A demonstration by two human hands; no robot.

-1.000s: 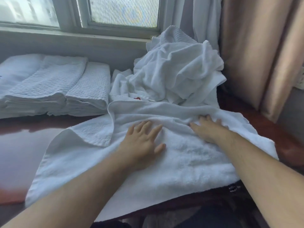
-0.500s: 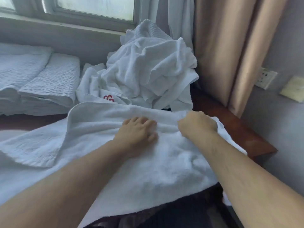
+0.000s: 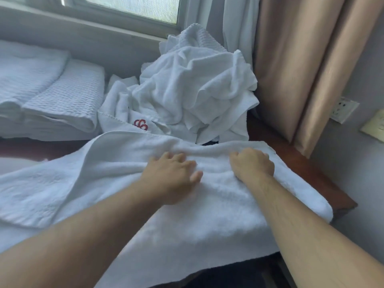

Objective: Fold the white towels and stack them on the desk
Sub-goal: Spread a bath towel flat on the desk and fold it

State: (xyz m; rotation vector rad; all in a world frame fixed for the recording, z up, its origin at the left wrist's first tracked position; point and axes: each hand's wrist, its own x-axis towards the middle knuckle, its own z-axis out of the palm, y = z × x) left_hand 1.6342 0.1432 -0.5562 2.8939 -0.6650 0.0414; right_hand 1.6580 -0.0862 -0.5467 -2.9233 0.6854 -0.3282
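White towel [image 3: 207,204]: L hand [image 3: 172,175] flat, R hand [image 3: 252,164] fisted.

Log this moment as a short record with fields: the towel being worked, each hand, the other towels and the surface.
towel in work: white terry towel spread on the desk, far edge bunched
left hand: fingers loosely curled, resting on the towel
right hand: curled, gripping the bunched far edge
unfolded: heap of crumpled white towels behind
folded: stack of white waffle-weave towels at far left
surface: dark red-brown wooden desk
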